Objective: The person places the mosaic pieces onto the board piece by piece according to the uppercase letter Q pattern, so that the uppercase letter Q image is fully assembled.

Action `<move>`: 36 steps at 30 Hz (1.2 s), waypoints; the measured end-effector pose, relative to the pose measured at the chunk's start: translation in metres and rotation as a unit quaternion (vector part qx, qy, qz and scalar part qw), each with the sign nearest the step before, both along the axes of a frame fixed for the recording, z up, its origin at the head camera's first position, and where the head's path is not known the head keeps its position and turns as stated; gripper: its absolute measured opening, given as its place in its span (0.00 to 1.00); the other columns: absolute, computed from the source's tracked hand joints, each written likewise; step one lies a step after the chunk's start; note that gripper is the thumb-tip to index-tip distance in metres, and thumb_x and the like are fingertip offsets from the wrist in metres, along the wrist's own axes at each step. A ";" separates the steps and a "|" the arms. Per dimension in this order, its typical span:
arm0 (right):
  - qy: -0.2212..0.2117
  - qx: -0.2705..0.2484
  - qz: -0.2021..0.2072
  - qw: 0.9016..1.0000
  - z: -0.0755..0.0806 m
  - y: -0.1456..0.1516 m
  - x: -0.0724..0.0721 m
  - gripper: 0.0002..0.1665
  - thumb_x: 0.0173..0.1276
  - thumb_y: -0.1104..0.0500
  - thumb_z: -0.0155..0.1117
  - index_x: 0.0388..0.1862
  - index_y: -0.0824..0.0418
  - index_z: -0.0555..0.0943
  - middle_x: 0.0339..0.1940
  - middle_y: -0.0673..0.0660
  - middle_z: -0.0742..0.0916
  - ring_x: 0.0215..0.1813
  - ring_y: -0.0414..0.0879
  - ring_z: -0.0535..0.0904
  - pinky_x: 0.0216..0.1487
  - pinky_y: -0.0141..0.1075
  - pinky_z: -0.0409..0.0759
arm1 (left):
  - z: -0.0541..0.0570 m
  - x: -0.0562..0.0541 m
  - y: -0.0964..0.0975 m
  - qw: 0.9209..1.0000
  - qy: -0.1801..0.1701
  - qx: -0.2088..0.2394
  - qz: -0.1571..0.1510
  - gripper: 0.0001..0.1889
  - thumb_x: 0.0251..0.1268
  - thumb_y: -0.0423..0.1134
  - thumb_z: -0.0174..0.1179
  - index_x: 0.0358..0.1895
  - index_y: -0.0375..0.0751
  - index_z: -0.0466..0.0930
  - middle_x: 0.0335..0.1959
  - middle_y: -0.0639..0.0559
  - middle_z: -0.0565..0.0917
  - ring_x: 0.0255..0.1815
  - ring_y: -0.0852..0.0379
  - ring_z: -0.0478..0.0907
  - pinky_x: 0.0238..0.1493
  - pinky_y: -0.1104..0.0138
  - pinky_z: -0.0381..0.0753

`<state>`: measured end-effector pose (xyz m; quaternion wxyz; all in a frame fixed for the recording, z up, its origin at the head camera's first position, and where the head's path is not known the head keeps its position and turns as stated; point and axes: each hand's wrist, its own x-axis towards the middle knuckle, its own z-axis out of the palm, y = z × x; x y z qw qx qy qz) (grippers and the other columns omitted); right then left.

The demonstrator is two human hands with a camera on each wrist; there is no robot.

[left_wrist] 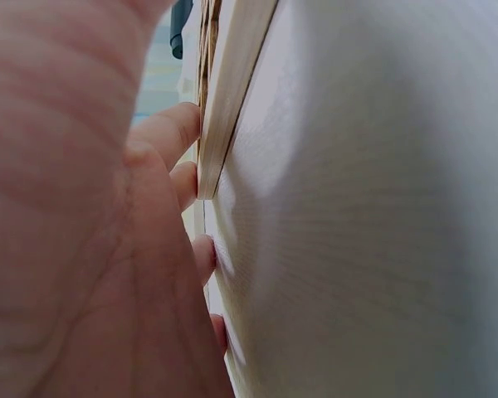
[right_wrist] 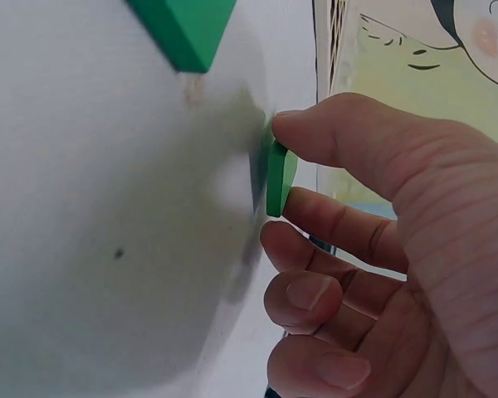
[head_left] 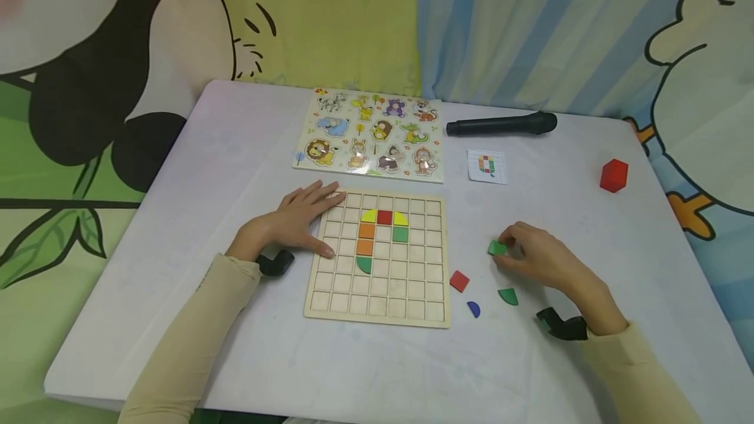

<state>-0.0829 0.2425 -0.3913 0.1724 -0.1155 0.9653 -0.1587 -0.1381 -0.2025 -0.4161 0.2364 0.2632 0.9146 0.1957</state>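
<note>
A wooden grid board (head_left: 397, 288) lies on the table, with my left hand (head_left: 296, 220) resting spread over its upper left edge. In the left wrist view, fingertips touch the board's wooden side (left_wrist: 232, 83). Between thumb and fingers my right hand (head_left: 538, 257) pinches a small green square tile (head_left: 497, 248), tilted close over the table in the right wrist view. Seated in the grid are a red square (head_left: 384, 217), two yellow quarter-rounds (head_left: 400, 219), two orange squares (head_left: 366, 231), a green square (head_left: 400, 234) and a green quarter-round (head_left: 364, 265).
Right of the board lie a red square tile (head_left: 459, 281), a blue half-round (head_left: 474, 309) and a green quarter-round (head_left: 508, 296). Behind stand an animal puzzle board (head_left: 371, 129), a pattern card (head_left: 497, 169) and a black rod-shaped object (head_left: 501, 125). A red block (head_left: 614, 176) sits far right.
</note>
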 end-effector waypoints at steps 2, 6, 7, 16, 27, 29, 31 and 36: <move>0.002 0.000 0.002 1.000 0.001 -0.004 -0.001 0.21 0.59 0.54 0.74 0.46 0.64 0.81 0.38 0.55 0.83 0.39 0.48 0.76 0.45 0.46 0.83 | 0.000 0.000 0.000 1.000 0.000 -0.002 0.000 0.61 0.44 0.67 0.71 0.80 0.52 0.45 0.81 0.49 0.39 0.80 0.42 0.28 0.74 0.40 0.32; 0.007 -0.002 0.013 1.000 0.002 -0.014 -0.002 0.20 0.59 0.54 0.74 0.45 0.63 0.81 0.38 0.55 0.83 0.39 0.48 0.76 0.46 0.46 0.82 | 0.000 0.000 0.001 1.000 0.000 -0.002 0.001 0.61 0.44 0.66 0.71 0.80 0.52 0.45 0.81 0.49 0.39 0.80 0.42 0.28 0.74 0.40 0.32; 0.008 -0.003 0.016 1.000 0.002 -0.017 -0.003 0.19 0.59 0.54 0.73 0.45 0.63 0.81 0.38 0.54 0.83 0.39 0.48 0.76 0.46 0.45 0.82 | 0.000 0.000 0.001 1.000 0.001 -0.003 0.001 0.61 0.44 0.66 0.71 0.80 0.52 0.45 0.81 0.49 0.39 0.80 0.42 0.28 0.74 0.40 0.32; 0.041 -0.014 0.068 0.997 0.005 -0.036 -0.008 0.17 0.59 0.55 0.73 0.43 0.62 0.81 0.37 0.53 0.83 0.38 0.46 0.77 0.43 0.43 0.81 | 0.000 0.000 0.001 1.000 0.002 -0.004 0.002 0.61 0.44 0.67 0.71 0.80 0.52 0.45 0.81 0.49 0.39 0.80 0.42 0.29 0.74 0.40 0.33; 0.048 -0.034 0.103 0.993 0.007 -0.065 -0.011 0.15 0.60 0.55 0.72 0.42 0.61 0.81 0.37 0.52 0.82 0.36 0.45 0.76 0.40 0.39 0.79 | -0.002 -0.001 0.001 1.000 0.004 -0.008 -0.003 0.61 0.44 0.66 0.71 0.80 0.52 0.45 0.81 0.49 0.39 0.80 0.42 0.29 0.74 0.40 0.33; 0.047 -0.035 0.108 0.992 0.006 -0.072 -0.012 0.15 0.60 0.55 0.72 0.43 0.61 0.80 0.38 0.52 0.82 0.36 0.44 0.76 0.41 0.39 0.80 | -0.002 0.000 0.001 1.000 0.004 -0.010 -0.004 0.61 0.44 0.66 0.71 0.80 0.52 0.44 0.81 0.49 0.39 0.81 0.42 0.28 0.75 0.40 0.33; 0.045 -0.036 0.113 0.992 0.005 -0.079 -0.012 0.16 0.61 0.54 0.71 0.44 0.60 0.80 0.39 0.51 0.82 0.37 0.44 0.77 0.42 0.40 0.80 | -0.002 0.000 0.001 1.000 0.006 -0.011 -0.004 0.61 0.44 0.66 0.71 0.80 0.52 0.44 0.81 0.50 0.39 0.81 0.42 0.28 0.75 0.40 0.33; 0.046 -0.044 0.127 0.990 0.006 -0.098 -0.013 0.18 0.61 0.52 0.70 0.45 0.60 0.80 0.40 0.51 0.82 0.36 0.42 0.77 0.41 0.39 0.80 | -0.002 -0.002 0.001 1.000 0.007 -0.009 -0.003 0.61 0.44 0.66 0.71 0.80 0.53 0.44 0.81 0.50 0.39 0.81 0.43 0.28 0.74 0.40 0.33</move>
